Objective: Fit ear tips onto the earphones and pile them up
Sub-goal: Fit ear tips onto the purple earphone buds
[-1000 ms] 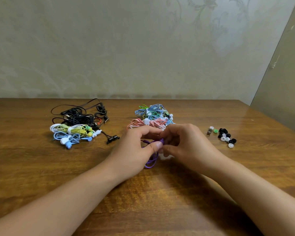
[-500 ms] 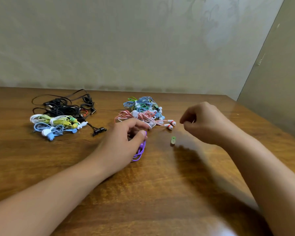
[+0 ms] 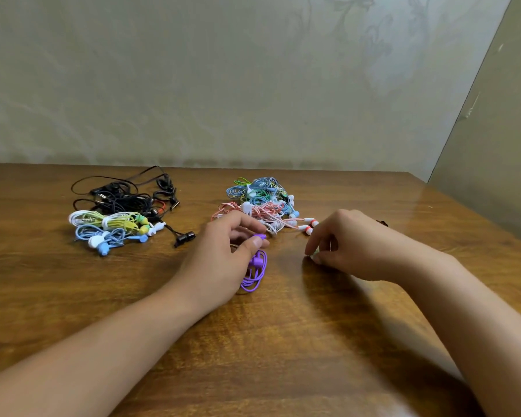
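My left hand (image 3: 223, 257) pinches a purple earphone (image 3: 257, 237) by its bud; the purple cord (image 3: 254, 275) hangs coiled below onto the wooden table (image 3: 283, 341). My right hand (image 3: 352, 245) is down on the table to the right, its fingertips closed on a small pale green ear tip (image 3: 315, 253) that is mostly hidden. A pile of blue, green and pink-white earphones (image 3: 262, 203) lies just behind both hands. A second pile of black, yellow and blue earphones (image 3: 118, 215) lies at the left.
A black earphone bud (image 3: 184, 237) trails from the left pile toward the centre. A dark bit of the loose ear tips (image 3: 382, 223) peeks out behind my right wrist. The wall stands right behind the table; the table's right edge runs diagonally at far right.
My hands parted; a green ear tip fell onto the table. My right hand then dropped down onto it and pinched it. The left hand stayed with the purple earphone.
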